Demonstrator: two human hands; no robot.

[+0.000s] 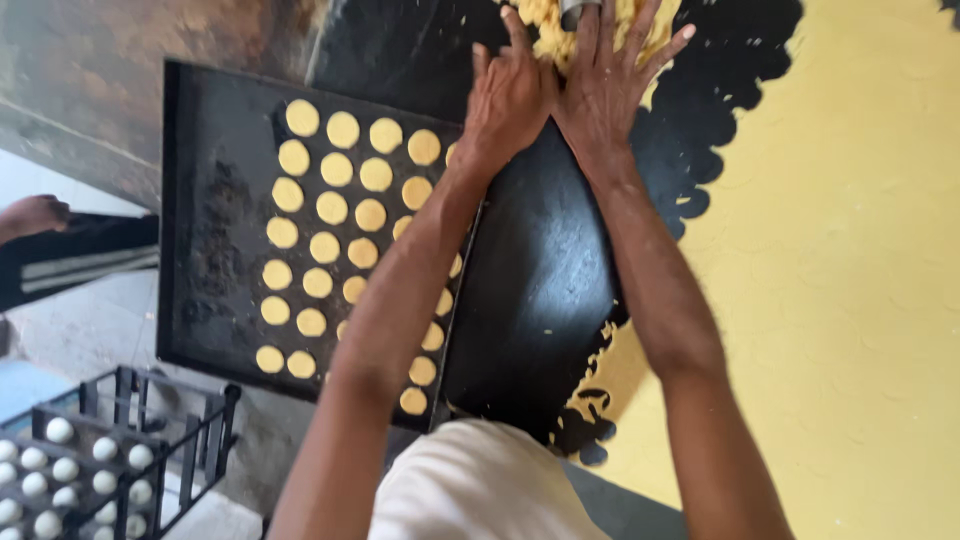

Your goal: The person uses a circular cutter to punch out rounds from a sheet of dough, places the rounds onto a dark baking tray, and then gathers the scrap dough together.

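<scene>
Both my hands reach forward over a dark worktop [540,290]. My left hand [510,95] and my right hand [610,70] lie side by side, fingers spread, pressing on a heap of crumbly yellow dough scraps [545,25] at the top edge. A small metal round cutter [578,12] stands among the scraps just beyond my right fingers. To the left lies a black baking tray [215,210] with several rows of round yellow dough discs [335,210]; my left forearm crosses over its right side.
A large rolled-out sheet of yellow dough [850,280] covers the right side, its edge scalloped by round cut-outs. A black rack with white dough balls [60,470] stands at the lower left. Another person's hand [35,212] shows at the left edge.
</scene>
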